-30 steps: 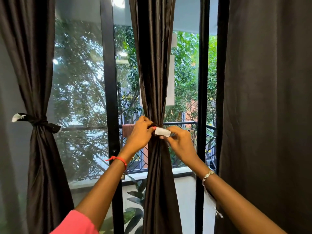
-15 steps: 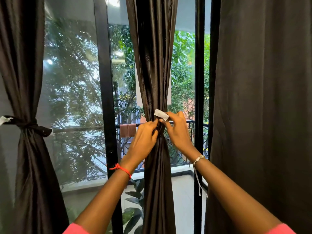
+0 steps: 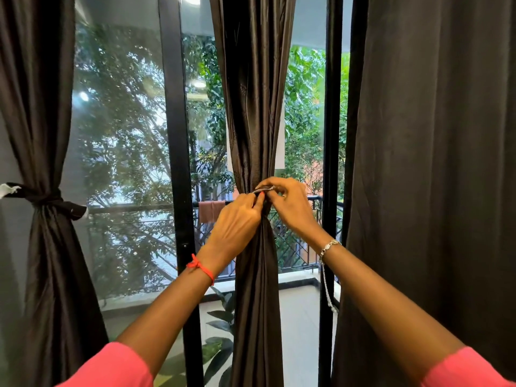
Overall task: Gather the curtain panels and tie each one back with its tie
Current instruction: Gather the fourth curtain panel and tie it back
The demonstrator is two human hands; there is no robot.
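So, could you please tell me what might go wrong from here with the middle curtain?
Both hands, left and right, pinch the tie at the gathered middle panel; if either grip slips, the folds could spread again. The fastening looks unfinished, so it may come loose. The right panel hangs ungathered and could be forgotten.

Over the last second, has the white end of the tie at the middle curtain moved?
Yes. The tie end went from below the balcony railing line to above it, pinched between left hand and right hand.
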